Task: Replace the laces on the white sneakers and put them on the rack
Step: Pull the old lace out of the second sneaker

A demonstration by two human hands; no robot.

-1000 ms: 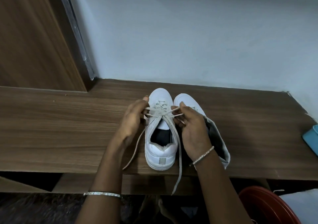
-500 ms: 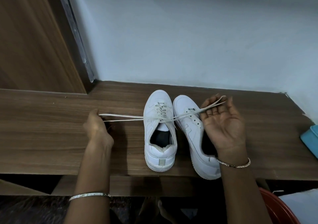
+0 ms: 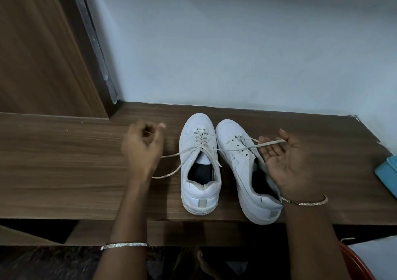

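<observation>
Beside the sneakers (image 3: 194,153), the right hand (image 3: 287,165) lies open under a lace (image 3: 269,143); the left hand (image 3: 140,148) is blurred, grip unclear.

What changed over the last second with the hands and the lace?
The hands drew apart; then the left hand swung back toward the left sneaker, its lace slack on the wooden shelf, grip blurred. Right hand stays palm-up, lace across its fingers. Left sneaker unmoved.

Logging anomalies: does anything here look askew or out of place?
The right-hand white sneaker sits angled, heel reaching the brown wooden shelf's front edge, most eyelets empty; the laced left-hand white sneaker sits straight.
</observation>
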